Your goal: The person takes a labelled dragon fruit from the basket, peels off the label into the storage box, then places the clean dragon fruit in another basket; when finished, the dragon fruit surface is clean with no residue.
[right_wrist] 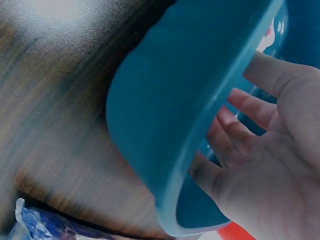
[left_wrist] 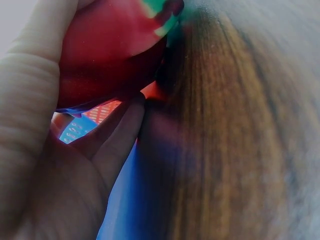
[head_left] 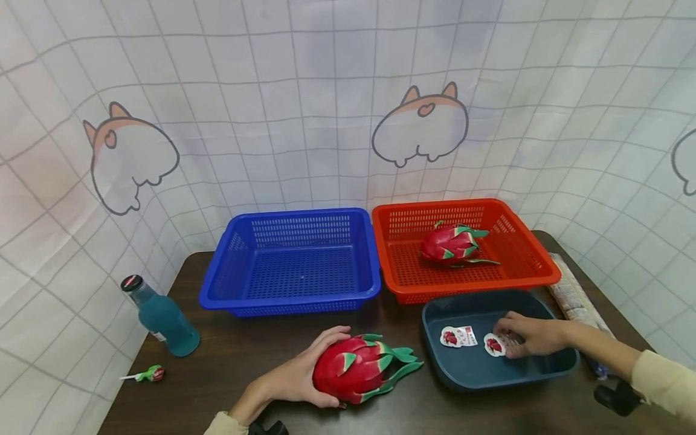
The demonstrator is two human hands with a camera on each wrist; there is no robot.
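Observation:
On the table, my left hand (head_left: 304, 368) grips a red dragon fruit (head_left: 348, 368) with green-tipped scales, its leafy end pointing right. Close up in the left wrist view, thumb and fingers span the same dragon fruit (left_wrist: 112, 50). My right hand (head_left: 535, 335) reaches into a dark teal tray (head_left: 457, 371). Its bent fingers and thumb stand apart over the right part of a dragon fruit sticker (head_left: 495, 345); a second sticker (head_left: 458, 336) lies to the left. In the right wrist view the tray rim (right_wrist: 205, 120) hides the fingertips of the right hand (right_wrist: 280, 145).
A blue basket (head_left: 290, 305) stands at the back, beside a red basket (head_left: 402, 281) that holds another dragon fruit (head_left: 448, 243). A blue bottle (head_left: 168, 320) and a wrapped lollipop (head_left: 149, 373) are at the left. A long plastic-wrapped package (head_left: 576, 296) lies along the right edge.

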